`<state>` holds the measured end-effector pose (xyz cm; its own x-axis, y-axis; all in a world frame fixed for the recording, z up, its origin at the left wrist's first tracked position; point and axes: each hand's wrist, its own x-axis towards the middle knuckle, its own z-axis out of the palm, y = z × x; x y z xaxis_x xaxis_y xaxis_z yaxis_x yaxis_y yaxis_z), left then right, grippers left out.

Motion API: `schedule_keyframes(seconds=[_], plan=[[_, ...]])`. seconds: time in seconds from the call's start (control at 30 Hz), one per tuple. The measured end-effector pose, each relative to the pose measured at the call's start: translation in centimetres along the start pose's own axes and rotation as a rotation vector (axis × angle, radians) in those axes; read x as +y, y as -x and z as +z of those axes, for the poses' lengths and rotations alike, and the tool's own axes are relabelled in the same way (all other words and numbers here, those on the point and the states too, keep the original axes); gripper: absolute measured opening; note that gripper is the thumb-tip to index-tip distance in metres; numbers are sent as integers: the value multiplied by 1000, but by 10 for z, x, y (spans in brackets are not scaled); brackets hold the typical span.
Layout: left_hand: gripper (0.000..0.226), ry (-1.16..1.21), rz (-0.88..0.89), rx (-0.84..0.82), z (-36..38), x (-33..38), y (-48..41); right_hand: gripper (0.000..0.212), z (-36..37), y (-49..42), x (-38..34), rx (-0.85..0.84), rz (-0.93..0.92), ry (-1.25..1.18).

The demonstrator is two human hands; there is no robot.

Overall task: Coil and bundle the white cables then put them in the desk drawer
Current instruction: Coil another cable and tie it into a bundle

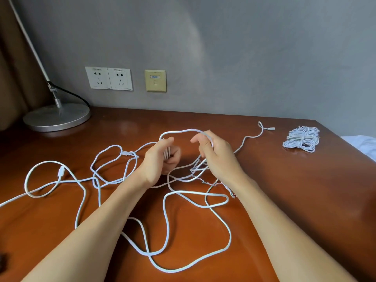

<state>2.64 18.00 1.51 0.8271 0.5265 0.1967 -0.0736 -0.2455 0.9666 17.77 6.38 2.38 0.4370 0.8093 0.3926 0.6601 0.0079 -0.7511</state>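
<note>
White cables (183, 131) sprawl loose over desk (284, 180); one finished bundle (302, 139) lies far right | step: coiling | left hand (160, 157) clasps gathered loops | right hand (217, 155) hooks strand over curled fingers | next: lay another loop leftward, needs untangled slack

Loose cables (166, 202) mid-desk (274, 180), bundle (302, 139) far right, lamp (56, 117) far left.

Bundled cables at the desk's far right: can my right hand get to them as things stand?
Probably yes: nothing tall stands between the right hand and the bundled cables, but that hand holds a cable loop.
</note>
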Motion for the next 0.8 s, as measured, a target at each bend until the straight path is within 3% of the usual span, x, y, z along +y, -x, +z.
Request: schedule_keyframes(seconds=[0.13,0.27,0.37,0.5,0.63,0.8], plan=[[61,85,-26,-71,-2,1,1,28,2,0,-1,-45,23,-59],[69,105,-48,-41,-1,0,1,28,-2,-2,-8,-75,93,-168],[64,151,-45,-8,-1,-1,0,31,-7,0,-10,-151,139,-256],[55,306,-69,-83,-6,-2,0,24,-10,0,-7,-234,180,-525],[52,417,-73,-152,-8,-3,-1,22,-10,-8,-3,-71,238,-716],[56,507,-106,-215,-5,-1,0,13,-7,-12,8,167,326,-472]])
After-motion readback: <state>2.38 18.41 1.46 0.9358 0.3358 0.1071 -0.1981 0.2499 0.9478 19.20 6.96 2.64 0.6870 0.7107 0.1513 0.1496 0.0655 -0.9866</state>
